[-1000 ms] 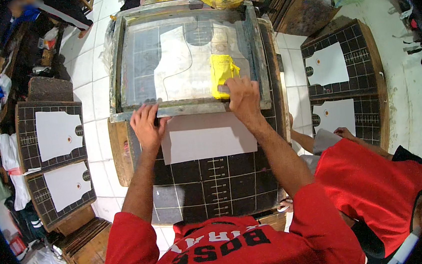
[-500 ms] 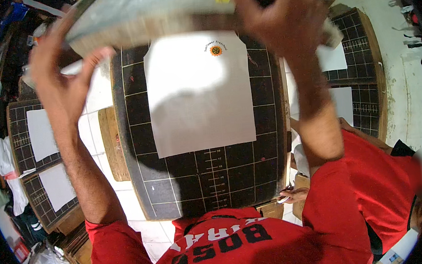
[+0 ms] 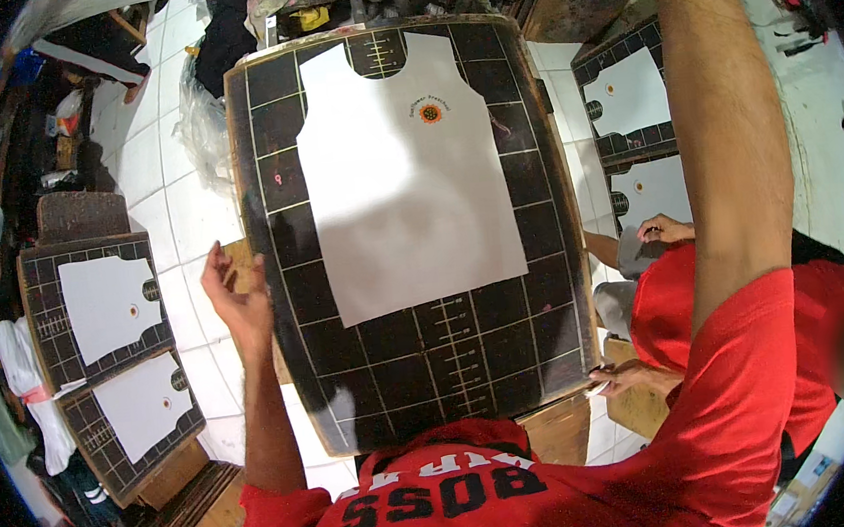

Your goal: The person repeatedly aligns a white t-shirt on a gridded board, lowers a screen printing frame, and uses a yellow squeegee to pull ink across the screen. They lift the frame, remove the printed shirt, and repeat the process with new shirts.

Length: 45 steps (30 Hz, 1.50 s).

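In front of me a white sleeveless shirt panel (image 3: pixel 417 234) lies flat on a black gridded board (image 3: pixel 391 372). The panel has a curved neckline at its far end and a small round orange print (image 3: pixel 431 113) on its chest. Beside the board's left edge hangs my left hand (image 3: pixel 240 297), fingers apart and holding nothing. My right forearm (image 3: pixel 725 106) stretches up past the top edge of the picture, so my right hand and anything in it are hidden.
Left, a gridded board (image 3: pixel 38 287) carries a printed white panel (image 3: pixel 104 301); another lies nearer. Two similar panels lie at right. A co-worker in a red shirt (image 3: pixel 662 308) sits close on the right. Cloths and clutter crowd the far end; a clear plastic bag (image 3: pixel 204 122) stands left.
The wooden-framed screen that both hands held over the board's far end has left that spot, exposing the whole panel. My left hand came down empty; my right arm swung up and out of view.
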Each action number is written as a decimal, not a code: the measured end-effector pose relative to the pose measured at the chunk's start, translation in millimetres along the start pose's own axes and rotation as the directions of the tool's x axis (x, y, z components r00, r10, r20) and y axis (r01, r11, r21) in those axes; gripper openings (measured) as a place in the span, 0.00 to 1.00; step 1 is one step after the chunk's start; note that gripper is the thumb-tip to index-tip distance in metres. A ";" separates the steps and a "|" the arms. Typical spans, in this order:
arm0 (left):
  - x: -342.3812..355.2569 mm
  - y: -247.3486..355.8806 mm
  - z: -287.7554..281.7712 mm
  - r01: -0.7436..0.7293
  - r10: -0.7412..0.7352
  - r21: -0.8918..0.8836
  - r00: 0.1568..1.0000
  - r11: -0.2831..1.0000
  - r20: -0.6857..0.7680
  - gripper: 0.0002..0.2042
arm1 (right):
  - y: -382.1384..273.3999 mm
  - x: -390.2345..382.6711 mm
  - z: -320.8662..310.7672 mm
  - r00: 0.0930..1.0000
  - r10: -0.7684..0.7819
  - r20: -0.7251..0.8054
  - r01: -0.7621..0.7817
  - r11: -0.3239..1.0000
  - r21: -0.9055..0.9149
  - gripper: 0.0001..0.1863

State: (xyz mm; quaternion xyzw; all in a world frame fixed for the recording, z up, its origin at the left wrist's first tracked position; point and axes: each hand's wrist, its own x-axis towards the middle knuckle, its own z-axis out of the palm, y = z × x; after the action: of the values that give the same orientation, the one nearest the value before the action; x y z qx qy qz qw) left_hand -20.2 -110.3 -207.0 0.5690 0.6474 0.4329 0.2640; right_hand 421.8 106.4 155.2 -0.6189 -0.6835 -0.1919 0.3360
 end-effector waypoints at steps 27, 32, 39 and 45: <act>54.5 148.7 10.0 0.435 -0.247 -0.821 0.898 0.370 0.364 0.32 | -32.5 -258.7 54.9 1.000 -0.006 -0.015 0.008 0.996 0.085 0.19; 18.0 70.3 64.2 0.692 -0.727 -0.659 0.610 0.295 0.316 0.29 | -25.7 -366.7 92.0 0.946 -0.126 0.299 0.106 0.991 0.081 0.15; -12.3 -10.0 107.8 0.579 -0.657 -0.566 0.749 0.587 0.085 0.28 | 12.1 -357.7 128.9 0.825 -0.108 0.554 -0.070 0.954 0.290 0.12; -20.3 -28.8 110.2 0.514 -0.576 -0.593 0.811 0.619 0.101 0.23 | 23.5 -346.0 137.2 0.756 -0.133 0.641 -0.033 0.970 0.241 0.12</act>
State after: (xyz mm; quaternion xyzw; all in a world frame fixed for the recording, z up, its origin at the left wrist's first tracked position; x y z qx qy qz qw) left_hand 61.4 -100.6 -288.4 0.2106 0.6317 0.5399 0.5149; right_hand 417.0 -44.9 -185.6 -0.5834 -0.7919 0.1102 0.1430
